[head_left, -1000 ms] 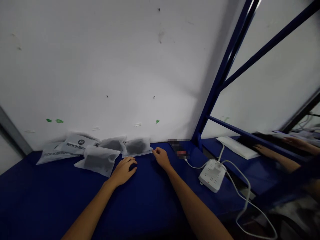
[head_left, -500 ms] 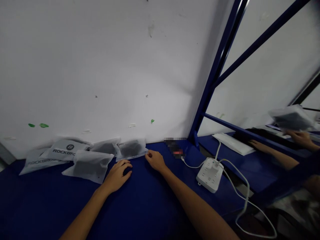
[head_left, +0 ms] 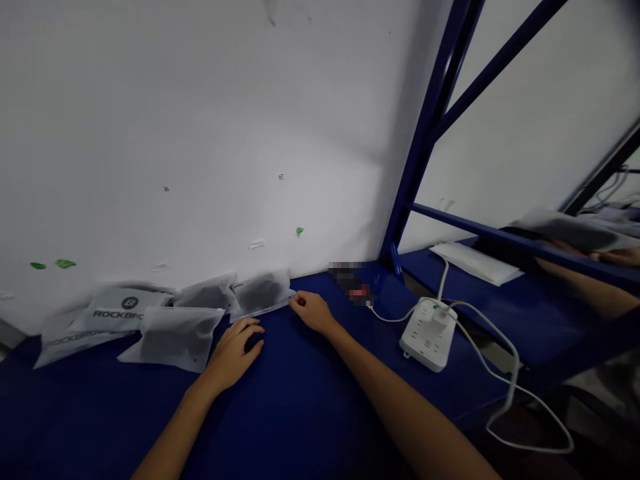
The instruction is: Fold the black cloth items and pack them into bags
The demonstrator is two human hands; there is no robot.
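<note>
My left hand [head_left: 236,355] rests on the blue tabletop [head_left: 270,407] with its fingers apart and nothing in it. Just left of it lies a frosted zip bag [head_left: 175,337] with something dark inside. The fingers of my right hand [head_left: 313,312] are curled, with thumb and forefinger closed at the right corner of another frosted zip bag [head_left: 261,293], which also has dark contents. Between these two, a further frosted bag [head_left: 207,293] leans by the wall. At the left are bags printed ROCKBROS, one [head_left: 117,310] overlapping another [head_left: 57,337].
A white power strip [head_left: 429,337] with a plug and looping white cables sits at the right. Behind it lies a pixelated dark device [head_left: 350,283] on a cable. Beyond the blue metal frame [head_left: 407,180], another person's arms [head_left: 590,283] are beside a frosted bag [head_left: 570,227].
The view has turned slightly right. My hands stay in nearly the same places by the bags. The other person's raised bag has come down to the neighbouring table.
</note>
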